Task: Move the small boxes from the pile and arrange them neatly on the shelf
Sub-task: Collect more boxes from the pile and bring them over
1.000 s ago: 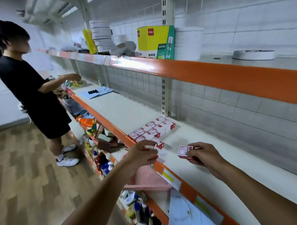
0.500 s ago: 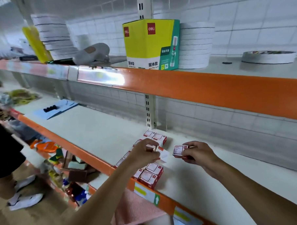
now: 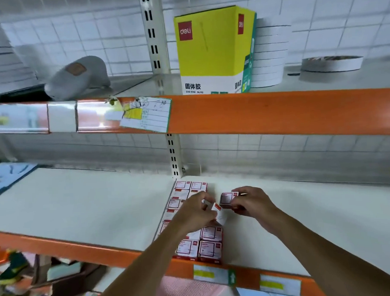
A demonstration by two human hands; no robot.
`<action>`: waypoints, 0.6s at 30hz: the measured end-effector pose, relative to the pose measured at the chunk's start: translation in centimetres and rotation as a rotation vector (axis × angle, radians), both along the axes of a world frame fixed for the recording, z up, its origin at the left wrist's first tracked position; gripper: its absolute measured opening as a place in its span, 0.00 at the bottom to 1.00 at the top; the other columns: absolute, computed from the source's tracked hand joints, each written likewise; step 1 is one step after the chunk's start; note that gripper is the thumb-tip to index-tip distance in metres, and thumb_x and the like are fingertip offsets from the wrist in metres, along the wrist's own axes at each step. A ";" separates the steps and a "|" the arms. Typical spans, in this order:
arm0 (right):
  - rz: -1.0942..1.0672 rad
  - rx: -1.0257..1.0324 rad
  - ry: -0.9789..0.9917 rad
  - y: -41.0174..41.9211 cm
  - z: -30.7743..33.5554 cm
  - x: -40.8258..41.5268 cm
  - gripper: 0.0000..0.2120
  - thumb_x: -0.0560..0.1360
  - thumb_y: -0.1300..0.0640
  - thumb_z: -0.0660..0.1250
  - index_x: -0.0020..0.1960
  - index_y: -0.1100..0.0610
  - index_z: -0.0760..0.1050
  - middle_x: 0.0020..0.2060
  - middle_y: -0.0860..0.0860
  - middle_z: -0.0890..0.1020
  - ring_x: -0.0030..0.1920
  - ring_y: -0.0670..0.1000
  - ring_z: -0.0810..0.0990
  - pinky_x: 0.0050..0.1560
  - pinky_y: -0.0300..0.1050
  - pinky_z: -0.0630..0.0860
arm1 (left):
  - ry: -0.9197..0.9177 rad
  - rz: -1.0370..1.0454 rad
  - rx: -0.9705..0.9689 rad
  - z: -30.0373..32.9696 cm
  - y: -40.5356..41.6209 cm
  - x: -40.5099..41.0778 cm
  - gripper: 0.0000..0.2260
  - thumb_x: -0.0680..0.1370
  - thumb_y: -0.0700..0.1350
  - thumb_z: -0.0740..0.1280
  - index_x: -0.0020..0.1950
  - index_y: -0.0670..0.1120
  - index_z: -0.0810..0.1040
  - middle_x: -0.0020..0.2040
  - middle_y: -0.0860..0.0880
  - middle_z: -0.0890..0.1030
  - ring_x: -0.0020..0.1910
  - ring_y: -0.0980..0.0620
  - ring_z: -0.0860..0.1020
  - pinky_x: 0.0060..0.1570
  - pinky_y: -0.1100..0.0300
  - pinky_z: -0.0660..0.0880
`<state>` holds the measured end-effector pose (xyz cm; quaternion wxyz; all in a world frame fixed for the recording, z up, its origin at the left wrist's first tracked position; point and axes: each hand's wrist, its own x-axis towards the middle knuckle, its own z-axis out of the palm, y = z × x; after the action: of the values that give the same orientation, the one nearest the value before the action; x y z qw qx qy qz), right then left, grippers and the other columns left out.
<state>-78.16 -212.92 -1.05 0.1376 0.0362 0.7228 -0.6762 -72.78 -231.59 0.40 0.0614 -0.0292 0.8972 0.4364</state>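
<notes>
Several small red-and-white boxes lie in two rows on the white middle shelf, running from the back upright to the front edge. My left hand hovers over the rows and pinches a small box that is tilted, partly hidden by my fingers. My right hand pinches another small box just right of the rows, label up, a little above the shelf.
An orange beam with a paper label fronts the upper shelf, which holds a yellow glue carton, stacked white tape rolls and a grey cap. A blue folder lies at far left. Cluttered goods fill the lower shelf.
The view has swung right and closer to the shelf; the other person is out of frame. Both hands, each still holding a box, have moved toward the back of the rows.
</notes>
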 end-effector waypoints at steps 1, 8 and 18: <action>-0.003 0.005 -0.001 -0.2 -0.2 0.1 0.13 0.68 0.69 0.72 0.52 0.60 0.81 0.46 0.59 0.85 0.42 0.53 0.84 0.47 0.46 0.83 | 0.017 -0.015 -0.014 -0.2 0.0 -0.1 0.16 0.75 0.45 0.71 0.62 0.51 0.76 0.53 0.53 0.80 0.44 0.61 0.78 0.39 0.67 0.74; -0.011 0.043 0.013 -1.3 -1.1 0.2 0.11 0.69 0.67 0.72 0.50 0.58 0.82 0.45 0.57 0.86 0.47 0.56 0.85 0.52 0.50 0.82 | 0.122 -0.039 -0.181 -0.7 0.2 -0.4 0.13 0.74 0.49 0.70 0.58 0.51 0.77 0.46 0.54 0.80 0.43 0.57 0.79 0.38 0.65 0.75; 0.018 0.051 0.016 -1.5 -0.6 0.0 0.11 0.70 0.67 0.72 0.51 0.58 0.82 0.47 0.58 0.85 0.47 0.56 0.84 0.52 0.51 0.81 | 0.404 -0.037 -0.545 -1.1 -0.3 -1.0 0.12 0.79 0.53 0.66 0.56 0.48 0.84 0.49 0.50 0.85 0.48 0.53 0.79 0.58 0.60 0.73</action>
<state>-78.16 -214.39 -1.60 0.1366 0.0278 0.7411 -0.6568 -73.83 -231.89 -0.66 -0.1198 0.0589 0.9752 0.1765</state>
